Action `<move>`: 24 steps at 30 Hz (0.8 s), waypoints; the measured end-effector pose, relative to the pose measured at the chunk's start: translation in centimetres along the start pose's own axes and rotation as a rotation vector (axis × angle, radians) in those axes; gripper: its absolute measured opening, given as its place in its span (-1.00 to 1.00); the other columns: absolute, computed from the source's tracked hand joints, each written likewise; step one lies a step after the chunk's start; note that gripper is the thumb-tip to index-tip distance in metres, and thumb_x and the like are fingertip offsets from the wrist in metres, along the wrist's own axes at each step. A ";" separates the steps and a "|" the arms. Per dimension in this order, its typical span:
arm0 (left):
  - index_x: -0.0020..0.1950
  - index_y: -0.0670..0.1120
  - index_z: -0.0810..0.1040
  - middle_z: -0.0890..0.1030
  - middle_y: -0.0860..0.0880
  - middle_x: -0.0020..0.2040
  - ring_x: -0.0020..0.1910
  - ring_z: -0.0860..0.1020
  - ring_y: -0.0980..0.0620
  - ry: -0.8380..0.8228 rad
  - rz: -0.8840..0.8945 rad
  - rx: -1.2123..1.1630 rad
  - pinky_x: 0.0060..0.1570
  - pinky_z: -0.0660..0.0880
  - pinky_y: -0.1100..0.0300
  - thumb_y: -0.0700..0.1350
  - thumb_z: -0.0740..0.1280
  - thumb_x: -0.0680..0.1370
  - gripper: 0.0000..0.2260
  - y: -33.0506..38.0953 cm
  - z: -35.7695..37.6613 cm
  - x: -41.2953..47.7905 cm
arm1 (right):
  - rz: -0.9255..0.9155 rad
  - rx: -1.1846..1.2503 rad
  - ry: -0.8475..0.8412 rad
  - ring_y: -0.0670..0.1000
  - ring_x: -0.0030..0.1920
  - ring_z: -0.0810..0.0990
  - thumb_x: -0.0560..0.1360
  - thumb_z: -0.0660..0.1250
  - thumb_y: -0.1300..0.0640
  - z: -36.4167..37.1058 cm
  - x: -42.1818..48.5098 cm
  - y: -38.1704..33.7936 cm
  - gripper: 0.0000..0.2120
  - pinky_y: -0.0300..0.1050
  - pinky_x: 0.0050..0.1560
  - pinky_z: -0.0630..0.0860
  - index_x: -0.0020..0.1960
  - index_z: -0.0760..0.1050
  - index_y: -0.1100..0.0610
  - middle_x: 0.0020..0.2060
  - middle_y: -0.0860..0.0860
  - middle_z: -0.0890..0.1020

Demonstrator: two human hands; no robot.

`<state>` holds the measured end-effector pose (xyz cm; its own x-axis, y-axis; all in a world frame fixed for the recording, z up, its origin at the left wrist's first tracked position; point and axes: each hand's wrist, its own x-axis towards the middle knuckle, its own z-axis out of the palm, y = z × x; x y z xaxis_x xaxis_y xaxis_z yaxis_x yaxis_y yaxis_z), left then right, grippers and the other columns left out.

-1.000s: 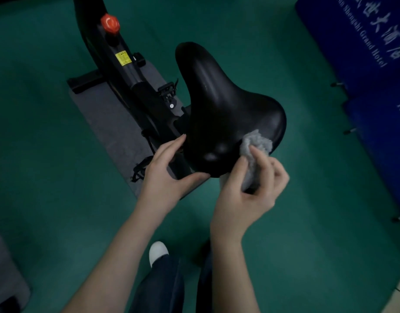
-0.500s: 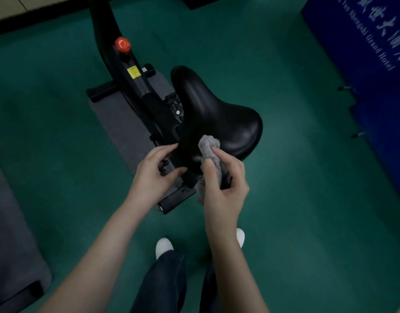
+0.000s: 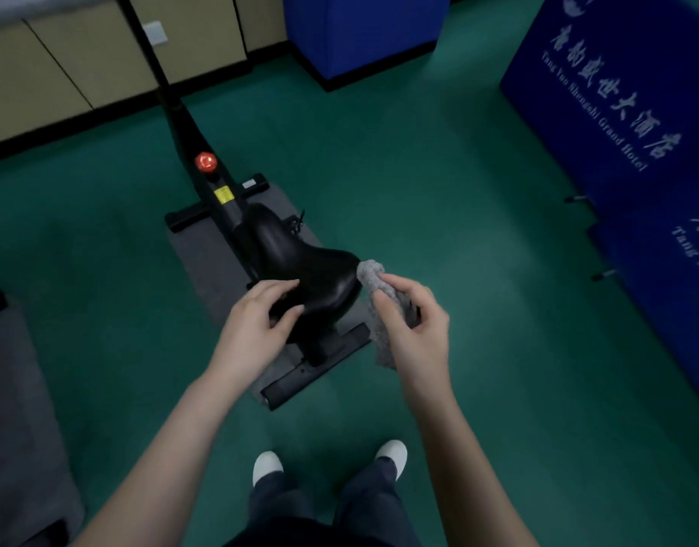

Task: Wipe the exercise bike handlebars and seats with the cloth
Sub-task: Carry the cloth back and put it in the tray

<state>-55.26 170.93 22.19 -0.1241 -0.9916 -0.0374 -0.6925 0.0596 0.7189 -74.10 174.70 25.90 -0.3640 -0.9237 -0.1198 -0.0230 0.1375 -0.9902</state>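
The left hand [image 3: 257,321] grips the seat [image 3: 300,258] to keep it still, so the right hand [image 3: 415,329], pinching the cloth [image 3: 373,276], can rub its 3 o'clock edge.

The seat [image 3: 300,266] is glossy black, and the cloth [image 3: 373,276] at its 3 o'clock edge is pale grey. The frame [image 3: 182,124] is black too, with a red knob [image 3: 206,161] and a yellow label [image 3: 223,196] at 11 o'clock. The floor [image 3: 458,230] is teal green and the mat [image 3: 206,262] dark grey. The panels [image 3: 616,92] at 2 o'clock are blue with white lettering. The shoes [image 3: 267,465] are white.
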 end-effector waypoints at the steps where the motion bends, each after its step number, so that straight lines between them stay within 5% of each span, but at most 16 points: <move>1: 0.26 -0.08 0.55 0.56 0.04 0.17 0.13 0.52 0.07 -0.012 0.017 0.025 0.12 0.34 0.35 -0.12 0.37 0.53 -0.70 1.4 0.5 0.4 | 0.002 -0.014 0.000 -0.13 -0.02 0.59 0.49 0.39 0.27 -1.6 0.6 -0.3 -0.86 -0.26 0.05 0.50 0.02 0.63 0.12 0.00 0.06 0.60; 9: 0.32 -0.06 0.49 0.51 0.02 0.27 0.29 0.42 0.02 -0.195 0.189 0.241 0.33 0.32 0.13 -0.04 0.29 0.58 -0.68 11.0 7.5 3.1 | 0.084 -0.005 0.112 -0.03 -0.08 0.61 0.40 0.40 0.06 -14.7 2.8 -1.6 -0.88 0.07 0.04 0.55 -0.07 0.65 -0.06 -0.04 0.00 0.66; 12: 0.33 -0.06 0.48 0.51 0.02 0.27 0.28 0.43 -0.01 -0.240 0.259 0.328 0.31 0.34 0.01 -0.04 0.28 0.58 -0.67 13.6 9.9 3.5 | 0.091 -0.022 0.130 0.00 -0.09 0.61 0.41 0.41 0.07 -18.7 2.9 -2.0 -0.89 0.01 -0.04 0.56 -0.08 0.65 -0.08 -0.04 0.03 0.66; 16: 0.37 -0.05 0.44 0.48 0.02 0.31 0.32 0.40 0.00 -0.349 0.313 0.427 0.35 0.30 0.05 -0.01 0.24 0.59 -0.64 15.9 12.6 4.6 | 0.141 0.029 0.202 -0.04 -0.25 0.56 0.49 0.40 0.24 -22.6 3.8 -2.1 -0.87 -0.26 -0.40 0.48 -0.09 0.63 0.02 -0.02 0.15 0.63; 24: 0.38 -0.03 0.42 0.46 0.04 0.34 0.35 0.38 0.03 -0.445 0.331 0.487 0.33 0.23 0.12 0.04 0.21 0.61 -0.64 18.1 17.6 10.2 | 0.194 0.003 0.225 -0.16 -0.36 0.55 0.51 0.37 0.28 -26.0 9.6 -2.4 -0.91 -0.30 -0.44 0.48 -0.02 0.62 0.16 -0.09 0.14 0.61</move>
<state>-81.53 163.90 22.63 -0.5862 -0.7786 -0.2241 -0.7929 0.4946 0.3559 -101.74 174.74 29.02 -0.5584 -0.7777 -0.2889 0.0700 0.3028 -0.9505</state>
